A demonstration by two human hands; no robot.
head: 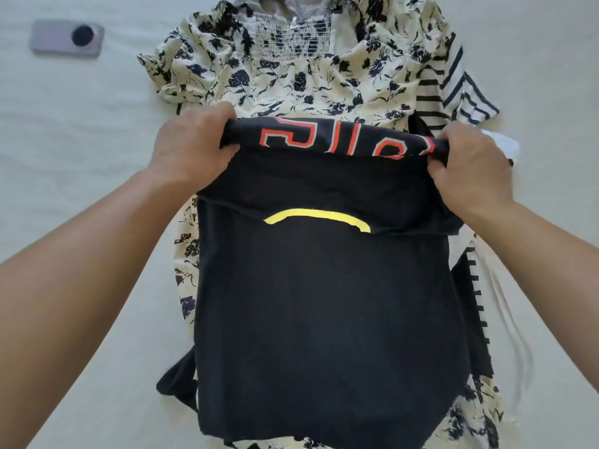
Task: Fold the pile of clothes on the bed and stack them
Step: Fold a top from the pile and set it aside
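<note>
A black T-shirt (324,303) with a yellow neck trim and orange numerals lies on the pile in the middle of the bed. Its far edge is lifted and rolled toward me. My left hand (191,150) grips the left end of that raised edge, and my right hand (470,166) grips the right end. Under the shirt lies a cream dress with a black floral print (291,79), spread out beyond and beside it. A black-and-white striped garment (453,89) sticks out at the right, partly hidden.
A lilac phone (66,37) lies face down on the pale bed sheet (81,131) at the far left. White fabric strips (509,319) trail along the right side of the pile. Bare sheet extends left and right of the clothes.
</note>
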